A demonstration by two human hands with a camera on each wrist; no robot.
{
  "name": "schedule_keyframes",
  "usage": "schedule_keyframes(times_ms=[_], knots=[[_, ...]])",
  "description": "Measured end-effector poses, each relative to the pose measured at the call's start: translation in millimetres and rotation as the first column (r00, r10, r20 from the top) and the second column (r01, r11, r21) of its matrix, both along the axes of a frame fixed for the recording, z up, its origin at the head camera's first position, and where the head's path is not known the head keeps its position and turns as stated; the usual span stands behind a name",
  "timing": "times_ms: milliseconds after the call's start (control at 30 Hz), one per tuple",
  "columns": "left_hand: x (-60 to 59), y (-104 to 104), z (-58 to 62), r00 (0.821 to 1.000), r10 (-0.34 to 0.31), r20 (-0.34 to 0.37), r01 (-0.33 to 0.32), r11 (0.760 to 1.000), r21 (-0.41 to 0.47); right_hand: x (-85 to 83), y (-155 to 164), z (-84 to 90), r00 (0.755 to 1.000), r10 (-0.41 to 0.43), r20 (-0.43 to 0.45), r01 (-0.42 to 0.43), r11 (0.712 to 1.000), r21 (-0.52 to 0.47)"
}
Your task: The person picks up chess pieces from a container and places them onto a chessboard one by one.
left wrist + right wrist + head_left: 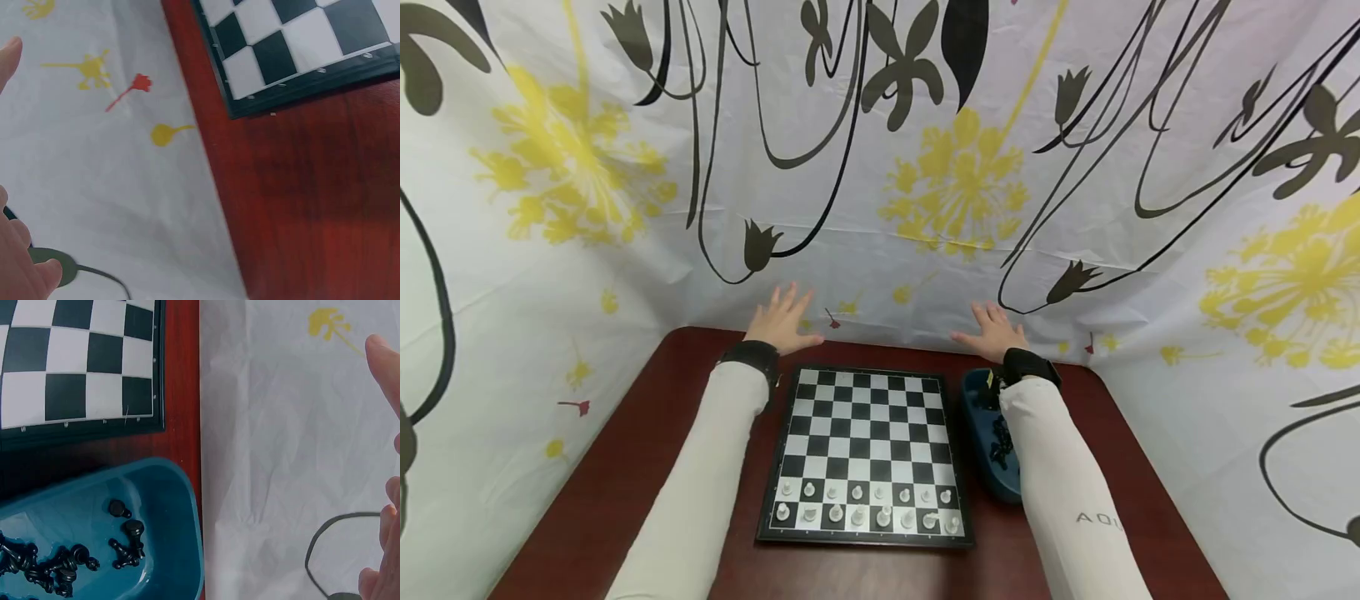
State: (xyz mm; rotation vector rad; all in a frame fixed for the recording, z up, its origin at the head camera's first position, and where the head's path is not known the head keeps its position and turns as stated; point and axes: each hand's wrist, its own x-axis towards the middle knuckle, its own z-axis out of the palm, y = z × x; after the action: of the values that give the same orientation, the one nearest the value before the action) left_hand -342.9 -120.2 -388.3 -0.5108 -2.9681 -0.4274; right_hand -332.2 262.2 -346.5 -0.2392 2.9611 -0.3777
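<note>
My left hand [781,322] stretches out past the far left corner of the chessboard [871,450], fingers spread and holding nothing. Beyond the board's far right corner, my right hand [996,333] is likewise spread with nothing in it. White chess pieces [858,516] stand in two rows along the near side of the board, while its other squares are bare. Right of the board, a blue tub [169,487] holds several black chess pieces [128,544] lying loose. My right forearm covers part of the tub in the head view.
The board and tub stand on a dark red wooden table [647,450]. A white cloth [850,208] with yellow flowers and dark stems hangs behind the table and along both sides. A dark band [752,357] is on the left wrist, another [1032,367] on the right.
</note>
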Motion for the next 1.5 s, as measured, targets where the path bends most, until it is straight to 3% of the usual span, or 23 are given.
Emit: schedule_keyframes(times_ms=[133, 200, 233, 333, 433, 467, 533, 733, 1033, 1133, 1333, 1500], knots=[[8.0, -11, -13.0, 0.999, -0.043, 0.016, 0.043, 0.999, 0.027, 0.5, 14, -8.5, 1.0, -0.015, 0.011, 0.015, 0.999, -0.05], [11.9, -17, -19.6, 0.998, -0.055, 0.029, 0.054, 0.998, 0.036, -4.4, 25, -18.7, 1.0, -0.011, 0.018, 0.013, 0.996, -0.088], [13.9, -20, -22.2, 0.998, -0.055, 0.034, 0.053, 0.997, 0.047, -14.5, 39, -34.1, 1.0, 0.02, -0.011, -0.021, 0.993, -0.114], [17.5, -28, -29.6, 0.998, -0.045, 0.052, 0.041, 0.997, 0.07, -19.9, 56, -43.6, 0.999, 0.045, -0.014, -0.047, 0.99, -0.131], [20.4, -35, -34.8, 0.997, -0.027, 0.07, 0.017, 0.991, 0.135, -8.3, 60, -37.9, 0.998, 0.052, -0.03, -0.056, 0.992, -0.113], [21.4, -37, -36.8, 0.997, -0.022, 0.077, 0.009, 0.985, 0.171, 3.5, 53, -25.3, 1.0, 0.024, -0.005, -0.024, 0.995, -0.098], [23.6, -40, -40.9, 0.996, -0.012, 0.093, -0.011, 0.969, 0.247, 12.5, 54, -22.9, 1.0, 0.015, -0.014, -0.016, 0.995, -0.094], [31.8, -43, -59.7, 0.988, -0.027, 0.152, -0.036, 0.916, 0.399, 20.8, 74, -38.7, 1.0, -0.015, 0.007, 0.016, 0.995, -0.1], [45.0, -49, -94.5, 0.982, -0.014, 0.188, -0.066, 0.908, 0.414, 32.5, 93, -61.8, 1.0, -0.018, 0.015, 0.02, 0.991, -0.132], [50.2, -53, -105.9, 0.981, -0.009, 0.195, -0.076, 0.904, 0.421, 35.1, 96, -71.7, 0.998, -0.031, 0.056, 0.039, 0.986, -0.16], [59.9, -55, -123.0, 0.979, 0.014, 0.206, -0.106, 0.891, 0.442, 43.4, 99, -87.1, 0.998, -0.03, 0.056, 0.037, 0.991, -0.132], [64.6, -48, -135.5, 0.979, 0.016, 0.201, -0.107, 0.885, 0.454, 52.7, 103, -96.4, 0.998, -0.014, 0.066, 0.026, 0.985, -0.171]])
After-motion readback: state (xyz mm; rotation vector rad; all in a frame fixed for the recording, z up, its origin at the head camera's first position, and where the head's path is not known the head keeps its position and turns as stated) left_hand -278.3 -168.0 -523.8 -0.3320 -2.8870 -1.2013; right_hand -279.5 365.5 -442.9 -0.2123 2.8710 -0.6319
